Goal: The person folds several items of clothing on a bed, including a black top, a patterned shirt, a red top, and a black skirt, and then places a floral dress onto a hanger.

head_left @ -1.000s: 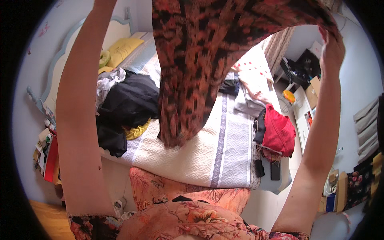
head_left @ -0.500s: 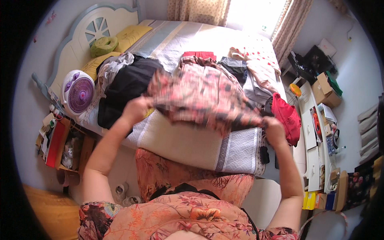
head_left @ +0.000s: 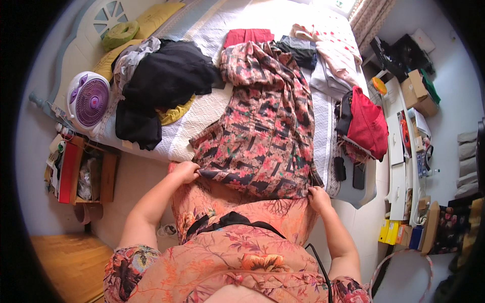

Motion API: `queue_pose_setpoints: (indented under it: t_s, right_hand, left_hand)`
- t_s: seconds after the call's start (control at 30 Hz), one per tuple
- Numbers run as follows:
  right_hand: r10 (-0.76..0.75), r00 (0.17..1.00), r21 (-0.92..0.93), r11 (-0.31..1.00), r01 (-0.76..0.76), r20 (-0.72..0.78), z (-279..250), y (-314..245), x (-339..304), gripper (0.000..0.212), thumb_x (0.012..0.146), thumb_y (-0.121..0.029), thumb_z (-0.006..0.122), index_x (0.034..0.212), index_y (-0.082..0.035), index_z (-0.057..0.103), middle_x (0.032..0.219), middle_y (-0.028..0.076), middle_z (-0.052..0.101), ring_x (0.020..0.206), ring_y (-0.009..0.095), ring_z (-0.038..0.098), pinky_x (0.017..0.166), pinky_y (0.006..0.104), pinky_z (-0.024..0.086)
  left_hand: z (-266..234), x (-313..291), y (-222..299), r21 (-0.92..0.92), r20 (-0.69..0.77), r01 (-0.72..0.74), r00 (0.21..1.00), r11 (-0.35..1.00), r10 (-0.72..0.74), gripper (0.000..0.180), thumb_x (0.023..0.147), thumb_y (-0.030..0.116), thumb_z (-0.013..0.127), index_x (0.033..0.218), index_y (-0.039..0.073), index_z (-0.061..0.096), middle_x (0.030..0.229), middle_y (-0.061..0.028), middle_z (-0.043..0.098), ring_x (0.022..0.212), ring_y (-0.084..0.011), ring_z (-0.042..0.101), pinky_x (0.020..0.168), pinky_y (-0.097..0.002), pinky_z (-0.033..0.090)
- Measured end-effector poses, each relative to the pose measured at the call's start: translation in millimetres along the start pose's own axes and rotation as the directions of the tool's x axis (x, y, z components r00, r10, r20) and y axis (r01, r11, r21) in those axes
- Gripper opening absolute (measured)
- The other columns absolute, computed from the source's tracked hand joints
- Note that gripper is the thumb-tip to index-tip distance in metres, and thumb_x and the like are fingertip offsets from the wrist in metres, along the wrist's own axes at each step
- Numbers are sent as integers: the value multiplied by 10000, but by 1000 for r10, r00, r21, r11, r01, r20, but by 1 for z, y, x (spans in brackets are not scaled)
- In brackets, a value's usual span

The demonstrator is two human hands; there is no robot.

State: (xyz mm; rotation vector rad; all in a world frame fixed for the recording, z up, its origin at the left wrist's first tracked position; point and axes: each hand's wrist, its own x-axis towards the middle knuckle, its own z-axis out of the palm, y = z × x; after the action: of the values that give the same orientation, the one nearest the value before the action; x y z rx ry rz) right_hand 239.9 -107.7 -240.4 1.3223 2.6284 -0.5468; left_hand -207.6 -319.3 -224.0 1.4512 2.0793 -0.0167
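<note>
A floral dress (head_left: 268,121) in pink, black and beige lies spread lengthwise over the near side of the bed, its lower edge hanging toward me. My left hand (head_left: 188,172) pinches the left corner of that edge. The right corner is gripped by my right hand (head_left: 319,198), close to my lap. Folds and bunched cloth show at the dress's far end, which touches a folded red cloth (head_left: 247,36). To the left of the dress sits a heap of black clothes (head_left: 169,76) with a yellow garment (head_left: 176,112) partly under it.
A purple and white fan (head_left: 90,100) stands at the bed's left edge. On the right are a red garment (head_left: 368,123), pale clothes (head_left: 333,58) and a dark phone (head_left: 358,175). Past the bed runs a white drawer cabinet (head_left: 396,141). A wooden box (head_left: 108,177) stands at left.
The dress was held up, stretched and blurred in motion. Now it lies flat on the bed, and both hands have come down and nearer to me, still holding its edge.
</note>
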Motion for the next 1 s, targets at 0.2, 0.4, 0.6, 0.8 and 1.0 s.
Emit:
queue_pose_setpoints:
  t_s: [0.2, 0.4, 0.6, 0.8, 1.0]
  right_hand:
    - [117, 992, 226, 966, -123, 40, -40, 5, 29, 266, 742, -204, 564, 959, -53, 586, 821, 149, 608, 771, 258, 594, 682, 319, 456]
    - [254, 932, 421, 898, -127, -259, -33, 38, 99, 359, 743, -226, 575, 1028, -11, 538, 936, 167, 585, 850, 267, 571, 746, 326, 437]
    - [349, 924, 241, 921, -306, -158, 3, 3, 131, 624, 655, -307, 657, 1121, 40, 430, 1047, 243, 511, 980, 351, 497, 836, 364, 390]
    - [133, 861, 577, 690, -436, 492, -35, 14, 106, 287, 672, -137, 671, 890, 10, 557, 725, 73, 587, 660, 145, 535, 590, 275, 420]
    - [221, 909, 890, 218, -400, 354, -19, 35, 153, 387, 702, -119, 668, 1014, 23, 486, 782, 71, 559, 618, 112, 522, 521, 239, 440]
  left_hand:
    - [-13, 29, -32, 16, 109, -29, 994, 999, 27, 315, 681, 295, 593, 923, 94, 607, 893, -144, 594, 839, -287, 568, 734, -345, 448]
    - [-55, 98, 3, -211, -329, 29, 939, 977, -99, 391, 673, 302, 598, 965, 43, 572, 878, -163, 586, 843, -286, 559, 748, -349, 441]
    - [-20, 140, 15, -180, -255, 248, 923, 952, -289, 597, 648, 348, 635, 1110, 25, 438, 1081, -187, 495, 987, -322, 487, 841, -384, 396]
    - [-50, 78, -13, -601, 426, 321, 904, 732, -47, 195, 674, 125, 579, 850, 43, 598, 730, -28, 583, 653, -93, 498, 629, -273, 414]
    - [-46, 102, -73, -578, 478, 418, 869, 701, -123, 278, 705, 240, 658, 900, 54, 590, 824, -14, 572, 770, -84, 501, 690, -226, 400]
